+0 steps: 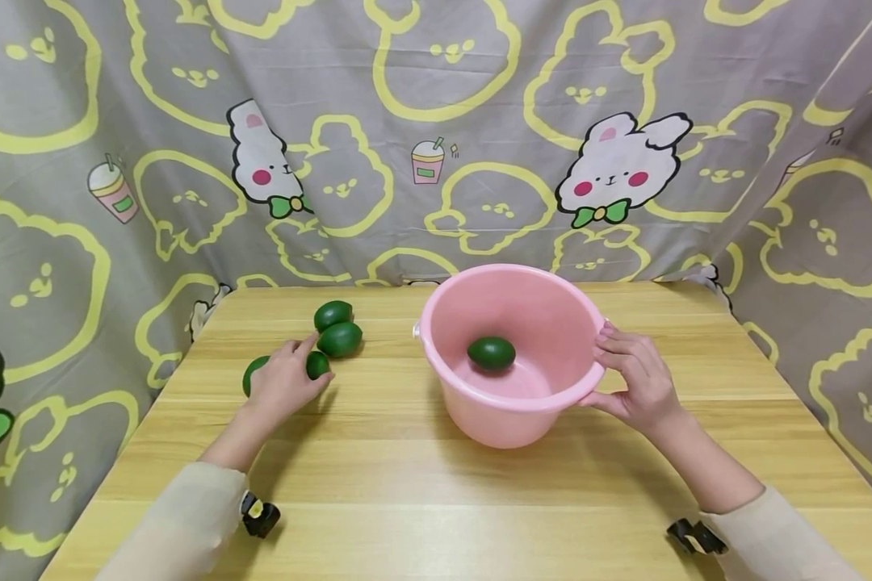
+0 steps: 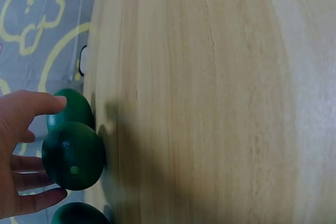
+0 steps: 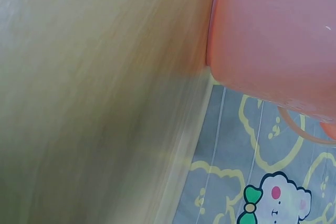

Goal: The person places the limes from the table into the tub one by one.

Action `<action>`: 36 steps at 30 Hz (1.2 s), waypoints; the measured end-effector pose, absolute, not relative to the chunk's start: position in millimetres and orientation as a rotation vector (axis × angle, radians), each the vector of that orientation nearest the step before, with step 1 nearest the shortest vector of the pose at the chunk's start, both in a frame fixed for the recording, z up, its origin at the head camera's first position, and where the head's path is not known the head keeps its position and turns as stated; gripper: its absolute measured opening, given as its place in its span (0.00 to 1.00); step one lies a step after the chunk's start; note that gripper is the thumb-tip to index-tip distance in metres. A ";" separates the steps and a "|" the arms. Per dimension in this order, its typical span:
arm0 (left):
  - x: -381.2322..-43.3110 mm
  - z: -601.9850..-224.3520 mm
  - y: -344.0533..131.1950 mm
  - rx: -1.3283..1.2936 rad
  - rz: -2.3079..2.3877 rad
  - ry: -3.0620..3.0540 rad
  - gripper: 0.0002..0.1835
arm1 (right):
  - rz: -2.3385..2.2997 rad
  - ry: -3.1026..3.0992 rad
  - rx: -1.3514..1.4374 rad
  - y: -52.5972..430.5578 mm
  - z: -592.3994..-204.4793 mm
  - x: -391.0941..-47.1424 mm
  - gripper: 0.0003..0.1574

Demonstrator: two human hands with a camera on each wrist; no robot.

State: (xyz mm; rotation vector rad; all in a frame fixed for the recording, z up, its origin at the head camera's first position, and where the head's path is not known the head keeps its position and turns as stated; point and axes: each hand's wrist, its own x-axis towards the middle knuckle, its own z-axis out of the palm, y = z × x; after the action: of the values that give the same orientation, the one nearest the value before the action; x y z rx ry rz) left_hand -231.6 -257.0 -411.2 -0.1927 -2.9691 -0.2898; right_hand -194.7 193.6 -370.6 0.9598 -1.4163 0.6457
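Observation:
My left hand (image 1: 285, 378) reaches over a smooth dark green avocado (image 1: 318, 365) on the left of the table. In the left wrist view its thumb and fingers are spread around that avocado (image 2: 73, 157), the thumb apart from it. Just beyond lie two more avocados, a nearer one (image 1: 340, 340) and a farther one (image 1: 333, 315). Partly hidden behind the hand is another avocado (image 1: 254, 376). My right hand (image 1: 641, 379) grips the right rim of a pink bucket (image 1: 505, 424), thumb outside under the lip. One avocado (image 1: 491, 353) lies inside on the bucket's bottom.
The wooden table (image 1: 421, 516) reaches back to a grey patterned curtain (image 1: 480, 121), which also hangs along both sides. A curved bucket handle (image 3: 302, 132) shows in the right wrist view. Black wrist devices (image 1: 260, 515) are worn at both sleeves.

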 end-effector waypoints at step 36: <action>-227.5 -423.6 -252.1 -0.271 -0.321 -3.054 0.40 | 0.648 -1.416 0.968 193.8 -369.2 -194.5 0.39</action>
State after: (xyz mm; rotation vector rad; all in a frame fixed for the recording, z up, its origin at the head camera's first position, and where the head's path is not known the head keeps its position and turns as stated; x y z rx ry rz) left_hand -227.5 -252.1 -423.6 -0.2713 -3.0539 -0.3206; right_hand -194.5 193.8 -369.2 0.9677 -1.4165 0.6475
